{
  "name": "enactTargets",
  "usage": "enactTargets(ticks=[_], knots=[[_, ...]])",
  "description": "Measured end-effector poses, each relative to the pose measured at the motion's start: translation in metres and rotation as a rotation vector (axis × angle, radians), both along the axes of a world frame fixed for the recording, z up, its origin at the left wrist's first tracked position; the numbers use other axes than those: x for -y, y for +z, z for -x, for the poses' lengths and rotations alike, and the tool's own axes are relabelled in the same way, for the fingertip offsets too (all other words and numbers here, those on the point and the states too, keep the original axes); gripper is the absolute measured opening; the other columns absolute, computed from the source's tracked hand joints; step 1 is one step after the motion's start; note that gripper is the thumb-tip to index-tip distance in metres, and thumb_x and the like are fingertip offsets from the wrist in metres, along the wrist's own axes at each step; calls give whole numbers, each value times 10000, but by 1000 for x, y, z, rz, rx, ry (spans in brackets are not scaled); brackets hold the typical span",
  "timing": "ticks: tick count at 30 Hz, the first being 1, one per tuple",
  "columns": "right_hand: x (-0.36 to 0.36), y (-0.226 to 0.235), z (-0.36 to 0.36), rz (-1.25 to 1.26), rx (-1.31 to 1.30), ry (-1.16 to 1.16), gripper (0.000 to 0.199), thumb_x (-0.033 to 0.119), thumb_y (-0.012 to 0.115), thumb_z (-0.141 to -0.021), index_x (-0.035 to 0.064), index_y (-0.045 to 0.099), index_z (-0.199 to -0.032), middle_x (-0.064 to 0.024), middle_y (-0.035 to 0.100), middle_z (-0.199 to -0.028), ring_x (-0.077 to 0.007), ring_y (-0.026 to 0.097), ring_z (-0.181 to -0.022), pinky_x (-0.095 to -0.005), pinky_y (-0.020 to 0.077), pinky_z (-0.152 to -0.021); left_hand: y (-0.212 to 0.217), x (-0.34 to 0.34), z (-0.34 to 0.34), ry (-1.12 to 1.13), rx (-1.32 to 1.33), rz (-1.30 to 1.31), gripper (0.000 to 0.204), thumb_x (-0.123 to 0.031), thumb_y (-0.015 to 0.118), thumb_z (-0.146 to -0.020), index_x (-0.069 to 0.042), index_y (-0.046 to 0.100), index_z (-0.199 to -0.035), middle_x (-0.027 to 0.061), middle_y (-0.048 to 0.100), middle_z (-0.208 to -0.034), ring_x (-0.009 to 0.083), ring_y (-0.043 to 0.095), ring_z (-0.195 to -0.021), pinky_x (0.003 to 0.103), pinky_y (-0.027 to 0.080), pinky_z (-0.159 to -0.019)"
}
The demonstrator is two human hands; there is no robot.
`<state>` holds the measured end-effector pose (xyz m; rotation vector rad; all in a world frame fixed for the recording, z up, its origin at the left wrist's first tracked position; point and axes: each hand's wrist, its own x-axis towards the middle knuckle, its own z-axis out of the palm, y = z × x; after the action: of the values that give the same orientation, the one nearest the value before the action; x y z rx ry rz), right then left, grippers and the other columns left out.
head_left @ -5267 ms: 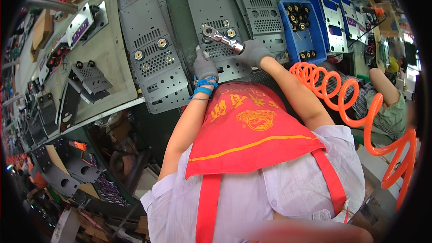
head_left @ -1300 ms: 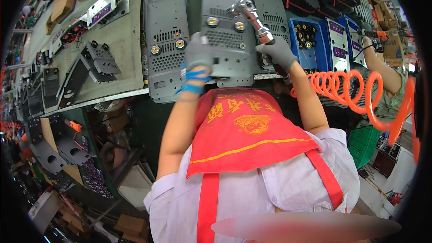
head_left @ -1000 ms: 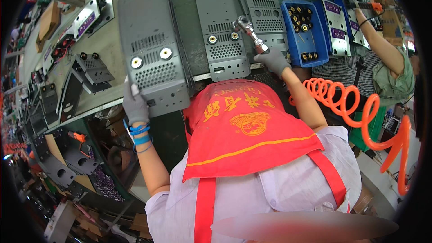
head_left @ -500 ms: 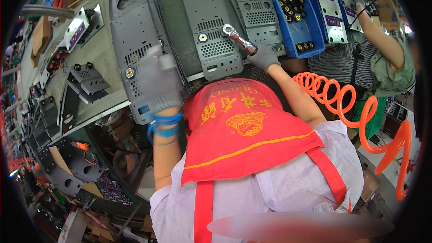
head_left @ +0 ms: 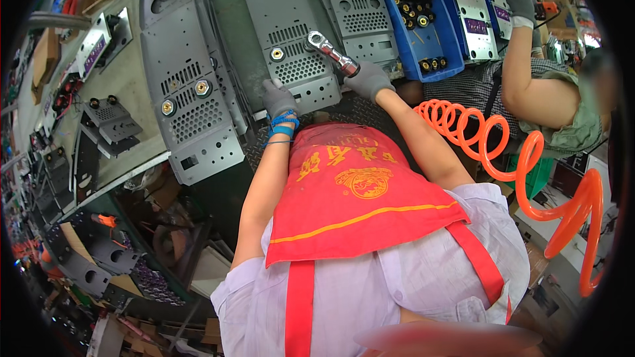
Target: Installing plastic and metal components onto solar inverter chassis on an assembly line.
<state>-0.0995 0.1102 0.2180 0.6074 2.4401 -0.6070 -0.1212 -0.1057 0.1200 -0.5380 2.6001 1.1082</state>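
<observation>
My right hand (head_left: pixel 369 81), in a grey glove, grips a chrome ratchet wrench (head_left: pixel 336 57) by its dark handle. The wrench head hangs over the middle grey metal panel (head_left: pixel 295 79), right of a brass-coloured hex fitting (head_left: pixel 277 54) set in that panel. At the panel's lower left edge is my gloved left hand (head_left: pixel 280 99), its fingers bent at the edge and partly hidden. The left grey panel (head_left: pixel 198 133) carries two similar fittings, an upper fitting (head_left: pixel 202 88) and a lower fitting (head_left: pixel 169 108).
Another slotted panel (head_left: pixel 362 26) lies to the right. Beside it a blue bin (head_left: pixel 442 41) holds several black-and-brass fittings. An orange coiled hose (head_left: pixel 493 139) loops down the right side. A co-worker's gloved hand (head_left: pixel 518 1) is over boards at the far right.
My left hand has moved right, from the left panel to the middle panel's edge, uncovering the left panel's fittings. The wrench stays in my right hand. The co-worker's arm has risen.
</observation>
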Motion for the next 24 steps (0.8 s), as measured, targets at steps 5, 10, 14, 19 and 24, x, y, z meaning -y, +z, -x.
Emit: enactTargets(ticks=[5, 10, 14, 19, 24], knots=[[0, 1, 0, -30, 16, 1, 420, 366, 643, -712, 69, 676, -1008, -201, 676, -1002, -374, 637, -960, -421, 501, -830, -3, -3, -3, 8, -60, -2, 254, -279, 435, -973, -32, 461, -1029, 289, 631, -859, 487, 604, -832, 556, 469, -701], [-1, -1, 5, -84, 30, 4, 412, 364, 630, -721, 74, 674, -1012, -203, 676, -989, -369, 638, -957, -423, 499, -834, 2, -2, 0, 34, -34, -48, 233, -262, 455, -965, -35, 456, -1018, 283, 633, -857, 483, 604, -834, 549, 472, -703], [3, 10, 7, -81, 57, 11, 415, 369, 630, -713, 71, 676, -998, -208, 676, -949, -371, 642, -931, -424, 502, -815, 4, -3, -1, 16, -30, -8, 263, -290, 396, -990, -37, 462, -1005, 286, 623, -854, 488, 598, -851, 541, 466, -698], [20, 40, 14, 6, -1, 114, 422, 394, 635, -704, 53, 683, -948, -215, 674, -922, -374, 647, -890, -428, 504, -778, -2, 0, 4, 26, 7, -17, 267, -306, 403, -988, -45, 458, -986, 284, 627, -834, 491, 601, -822, 559, 465, -673], [59, 32, 35, -6, 5, 235, 420, 392, 624, -720, 49, 685, -954, -208, 677, -921, -367, 649, -900, -418, 511, -788, -9, 2, 3, -11, -50, 19, 255, -305, 393, -995, -52, 430, -987, 274, 628, -769, 475, 614, -753, 558, 467, -635]])
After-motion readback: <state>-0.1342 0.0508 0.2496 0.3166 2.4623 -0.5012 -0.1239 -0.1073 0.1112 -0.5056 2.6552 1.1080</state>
